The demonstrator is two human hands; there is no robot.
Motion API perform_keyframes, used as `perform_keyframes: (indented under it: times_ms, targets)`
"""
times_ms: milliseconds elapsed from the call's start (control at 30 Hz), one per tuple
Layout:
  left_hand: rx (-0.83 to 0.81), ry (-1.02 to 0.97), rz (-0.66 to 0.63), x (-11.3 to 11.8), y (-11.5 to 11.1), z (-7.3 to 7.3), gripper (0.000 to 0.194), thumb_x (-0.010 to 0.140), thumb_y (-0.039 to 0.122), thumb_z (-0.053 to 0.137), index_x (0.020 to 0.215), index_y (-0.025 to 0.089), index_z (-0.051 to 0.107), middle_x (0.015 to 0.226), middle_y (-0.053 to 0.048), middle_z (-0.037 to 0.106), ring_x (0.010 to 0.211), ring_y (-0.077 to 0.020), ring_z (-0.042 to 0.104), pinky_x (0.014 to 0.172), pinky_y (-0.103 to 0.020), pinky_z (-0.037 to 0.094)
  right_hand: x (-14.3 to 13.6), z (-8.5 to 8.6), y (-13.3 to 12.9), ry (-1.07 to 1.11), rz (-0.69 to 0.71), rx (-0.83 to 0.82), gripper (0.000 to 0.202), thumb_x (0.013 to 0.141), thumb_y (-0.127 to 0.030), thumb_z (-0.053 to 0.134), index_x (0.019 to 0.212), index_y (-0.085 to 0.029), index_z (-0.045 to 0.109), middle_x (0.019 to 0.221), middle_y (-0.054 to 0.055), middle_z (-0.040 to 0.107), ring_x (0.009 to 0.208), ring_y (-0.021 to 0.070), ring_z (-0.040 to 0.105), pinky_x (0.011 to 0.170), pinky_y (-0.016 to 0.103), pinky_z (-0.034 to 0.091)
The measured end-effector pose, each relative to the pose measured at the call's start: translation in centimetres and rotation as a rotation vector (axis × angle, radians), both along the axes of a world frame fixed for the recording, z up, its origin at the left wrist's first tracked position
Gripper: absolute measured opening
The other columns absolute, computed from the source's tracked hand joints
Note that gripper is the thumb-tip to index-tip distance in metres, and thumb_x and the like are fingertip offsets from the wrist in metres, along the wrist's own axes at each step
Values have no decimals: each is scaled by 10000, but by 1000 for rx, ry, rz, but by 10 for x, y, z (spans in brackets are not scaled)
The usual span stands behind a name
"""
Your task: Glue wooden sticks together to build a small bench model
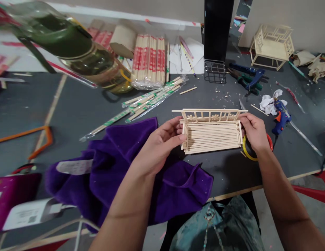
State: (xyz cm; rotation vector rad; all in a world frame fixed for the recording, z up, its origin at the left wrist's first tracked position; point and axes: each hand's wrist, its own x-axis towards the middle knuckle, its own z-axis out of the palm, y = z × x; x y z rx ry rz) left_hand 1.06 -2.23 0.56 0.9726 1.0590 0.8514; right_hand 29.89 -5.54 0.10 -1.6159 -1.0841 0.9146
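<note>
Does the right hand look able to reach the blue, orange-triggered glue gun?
Probably yes, once the right hand releases the pale wooden-stick model; nothing seems to block its way to the glue gun.

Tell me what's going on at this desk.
Someone's left hand and right hand hold opposite ends of a small stick bench over the dark table. A purple cloth lies to the left. A blue glue gun lies to the right, and a miniature chair stands farther back.

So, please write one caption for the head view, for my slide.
Left hand and right hand hold a bench-like stick model near a purple cloth and blue glue gun.
</note>
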Motion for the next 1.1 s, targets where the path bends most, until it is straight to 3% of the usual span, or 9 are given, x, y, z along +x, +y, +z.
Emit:
perform_keyframes:
  times_ms: [167,333,600,933,1100]
  targets:
    - [87,11,16,0,-8,-10,892,636,561,920,1417,261,609,1411,-128,644,1266,-346,623,1025,-466,571,0,-3,-1,25,-22,-15,309,882,-496,667,874,-193,725,648,-26,596,436,90,503,423,231,427]
    - [291,99,-89,0,-16,-24,1282,540,512,984,1616,357,304,1571,-133,483,1403,-403,517,1064,-528,549,-1,-2,-1,37,-29,-31,355,865,-535,682,854,-182,720,626,-32,584,415,80,491,405,222,407]
    - [374,352,-115,0,-20,-30,1132,706,473,898,1632,322,264,1622,-141,400,1463,-387,448,1173,-562,440,-3,1,-2,63,-38,-25,403,826,-587,709,808,-184,710,592,-31,557,427,90,477,388,224,403]
    - [372,362,-114,1,-19,-29,1098,719,462,883,1622,307,279,1584,-144,444,1417,-371,499,1114,-513,504,-3,3,-4,45,-26,-24,338,848,-523,680,833,-187,712,618,-20,600,472,103,523,436,232,456]
    - [314,310,2,15,-20,-27,1008,775,443,832,1611,298,287,1529,-138,514,1393,-354,529,1084,-481,520,-3,2,-4,44,-21,-37,370,847,-567,682,848,-200,723,635,-6,625,484,120,555,449,248,485]
